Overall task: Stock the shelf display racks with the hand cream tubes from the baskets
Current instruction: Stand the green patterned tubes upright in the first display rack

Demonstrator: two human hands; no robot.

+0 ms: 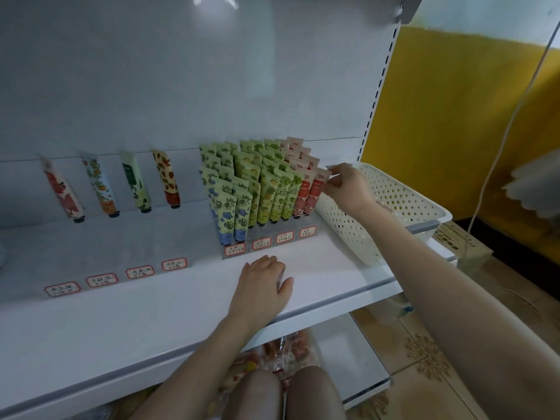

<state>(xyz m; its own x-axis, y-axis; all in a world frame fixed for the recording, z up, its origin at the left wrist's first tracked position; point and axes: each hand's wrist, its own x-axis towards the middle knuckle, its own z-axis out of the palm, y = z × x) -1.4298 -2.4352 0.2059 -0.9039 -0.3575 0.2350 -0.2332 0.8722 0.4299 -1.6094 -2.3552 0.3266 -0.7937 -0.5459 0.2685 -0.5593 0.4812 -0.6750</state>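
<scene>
Red-bordered tags (307, 231) are carrying handwritten characters too blurred to read: four sitting just below the pink tube (315, 192) the right hand (348, 186) is pinching, four more well left.

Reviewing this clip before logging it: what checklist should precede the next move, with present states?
1. Right hand pinches the front red tube at its top: ok.
2. That tube fully seated in its row: cannot tell.
3. Left hand flat on the shelf: ok.
4. White perforated basket has tubes left: not ok, none visible.
5. Left display rack filled: not ok, one tube per row.
</scene>
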